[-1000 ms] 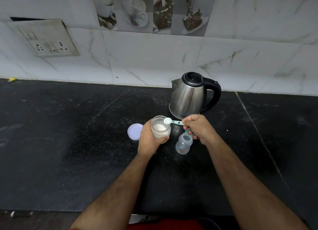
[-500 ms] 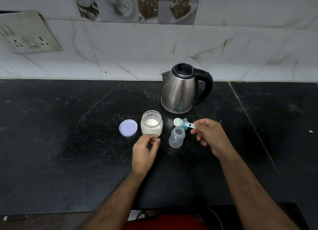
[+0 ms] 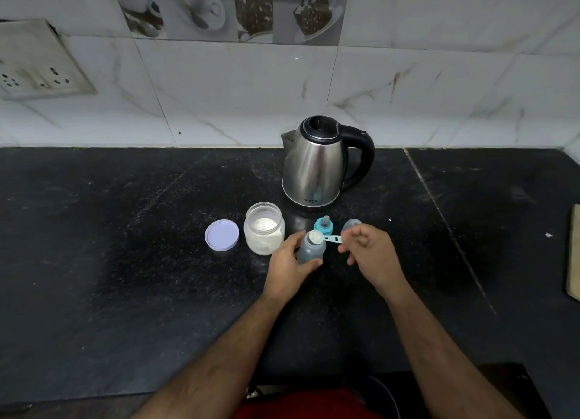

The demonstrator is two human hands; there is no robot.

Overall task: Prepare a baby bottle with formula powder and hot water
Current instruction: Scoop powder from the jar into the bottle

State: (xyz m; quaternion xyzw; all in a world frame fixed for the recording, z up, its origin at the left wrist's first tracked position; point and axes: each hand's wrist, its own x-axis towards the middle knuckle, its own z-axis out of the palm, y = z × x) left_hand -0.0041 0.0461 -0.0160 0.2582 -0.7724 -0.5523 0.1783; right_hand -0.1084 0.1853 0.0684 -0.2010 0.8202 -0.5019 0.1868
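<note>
A small clear baby bottle (image 3: 310, 248) stands open on the black counter, and my left hand (image 3: 290, 266) grips its side. My right hand (image 3: 370, 255) pinches the handle of a light blue scoop (image 3: 326, 238), whose bowl of white powder sits right over the bottle's mouth. The open formula jar (image 3: 264, 229), partly full of white powder, stands just left of the bottle. Behind the bottle lie the teal nipple ring (image 3: 324, 226) and a clear cap (image 3: 351, 225). The steel kettle (image 3: 317, 164) with its black handle stands farther back.
The jar's lilac lid (image 3: 221, 234) lies left of the jar. A tiled wall with a socket plate (image 3: 37, 64) runs along the back of the counter. A wooden board edge (image 3: 574, 255) shows at the far right.
My left hand let go of the jar and took hold of the bottle. My right hand carried the filled scoop from above the jar to the bottle's mouth.
</note>
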